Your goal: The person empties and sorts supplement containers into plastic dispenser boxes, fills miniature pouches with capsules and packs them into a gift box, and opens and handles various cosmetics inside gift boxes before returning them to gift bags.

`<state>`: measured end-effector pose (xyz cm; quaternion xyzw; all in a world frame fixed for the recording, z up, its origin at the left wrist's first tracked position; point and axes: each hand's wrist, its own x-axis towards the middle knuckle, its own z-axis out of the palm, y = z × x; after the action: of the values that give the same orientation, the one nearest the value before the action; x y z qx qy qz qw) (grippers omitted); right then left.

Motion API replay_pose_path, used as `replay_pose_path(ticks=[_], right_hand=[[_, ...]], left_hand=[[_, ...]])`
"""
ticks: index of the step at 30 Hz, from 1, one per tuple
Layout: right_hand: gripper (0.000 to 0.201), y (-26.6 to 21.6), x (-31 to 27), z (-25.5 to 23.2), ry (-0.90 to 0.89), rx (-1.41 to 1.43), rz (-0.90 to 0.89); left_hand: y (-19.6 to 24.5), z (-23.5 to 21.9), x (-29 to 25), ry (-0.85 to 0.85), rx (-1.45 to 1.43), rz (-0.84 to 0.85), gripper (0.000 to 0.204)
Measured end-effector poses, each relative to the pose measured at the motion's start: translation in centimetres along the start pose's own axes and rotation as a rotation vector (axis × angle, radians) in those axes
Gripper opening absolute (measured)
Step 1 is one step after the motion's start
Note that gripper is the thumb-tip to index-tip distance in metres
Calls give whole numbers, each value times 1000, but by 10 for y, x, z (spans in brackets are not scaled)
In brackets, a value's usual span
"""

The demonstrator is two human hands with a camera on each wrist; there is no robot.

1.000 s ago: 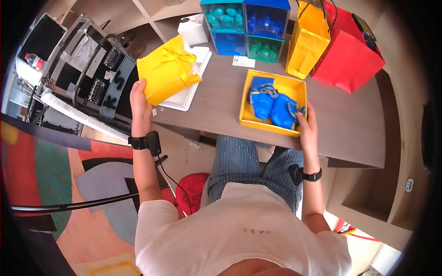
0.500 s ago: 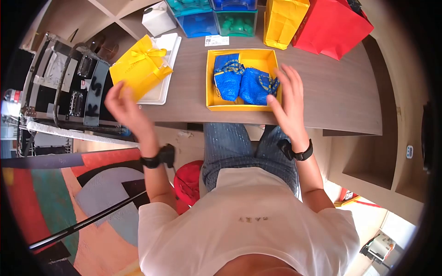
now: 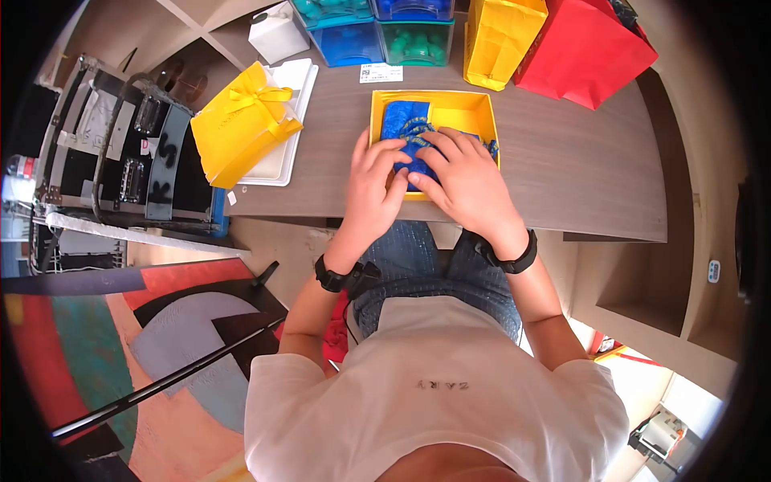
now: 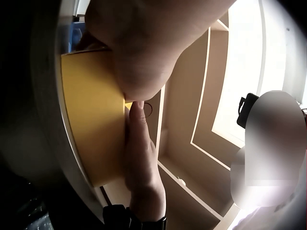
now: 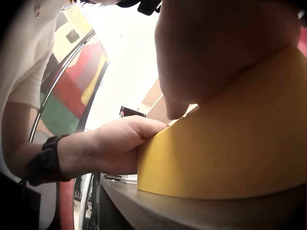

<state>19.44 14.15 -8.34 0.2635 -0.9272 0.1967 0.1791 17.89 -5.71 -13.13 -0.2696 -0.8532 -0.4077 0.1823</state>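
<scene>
A yellow open box (image 3: pixel 475 112) sits near the table's front edge with blue pouches inside. One blue pouch (image 3: pixel 405 116), with patterned yellow-and-dark straps, shows on its left side; the right hand mostly covers the other. My left hand (image 3: pixel 376 185) lies over the box's left front corner, its fingers reaching onto the pouch. My right hand (image 3: pixel 470 183) comes over the front wall, fingers and thumb spread apart on the pouches. In the left wrist view both hands top the box's yellow wall (image 4: pixel 91 115). A yellow ribbon-tied package (image 3: pixel 237 124) lies to the left.
A white tray (image 3: pixel 303 92) lies under the yellow package. Behind stand teal and blue drawers (image 3: pixel 345 44), a white container (image 3: pixel 277 34), a yellow paper bag (image 3: pixel 502 40) and a red bag (image 3: pixel 586 56). A printed label (image 3: pixel 381 74) lies behind the box.
My left hand has let go of the yellow package and moved right to the open box. My right hand has gone from the box's right side onto the pouches.
</scene>
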Motion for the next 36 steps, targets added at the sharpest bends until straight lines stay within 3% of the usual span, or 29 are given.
replay_pose_path(ticks=[7,10,14,16,17,19,20,21,23,24,26,29,31,32,34,36], right_hand=[[51,-5,18,-9,-79,-18,44],[62,4,22,-8,-259,-70,112],[55,15,22,-10,-262,-71,73],[39,19,19,-18,57,95,155],[39,20,18,-24,53,89,152],[28,19,14,-43,330,136,297],[26,29,10,-45,402,155,265],[26,28,6,-46,401,150,273],[28,25,-2,-51,316,417,670],[33,27,-5,-42,394,436,587],[34,28,-8,-30,417,491,593],[40,31,-6,-22,410,643,639],[46,27,2,-21,644,1213,755],[47,27,4,-30,674,1412,783],[46,34,3,-35,767,1501,790],[42,52,-3,-34,878,1652,740]], left_hand=[[1,11,0,101,-348,-194,12],[6,18,-3,121,-445,-215,16],[6,25,-9,173,-470,-136,28],[4,25,-12,214,-592,-149,29],[4,26,-14,239,-713,-167,31],[5,26,-14,239,-750,-181,32],[6,27,-14,246,-702,-166,32],[6,28,-13,252,-653,-149,32],[5,29,-13,239,-592,-139,34],[6,29,-12,246,-588,-155,31],[6,27,-12,254,-582,-172,29],[6,21,-9,168,-354,-120,25],[15,14,-2,203,-128,-58,24],[19,8,4,200,-127,-55,24],[26,-6,19,199,19,71,33],[30,-14,36,154,-35,115,35]])
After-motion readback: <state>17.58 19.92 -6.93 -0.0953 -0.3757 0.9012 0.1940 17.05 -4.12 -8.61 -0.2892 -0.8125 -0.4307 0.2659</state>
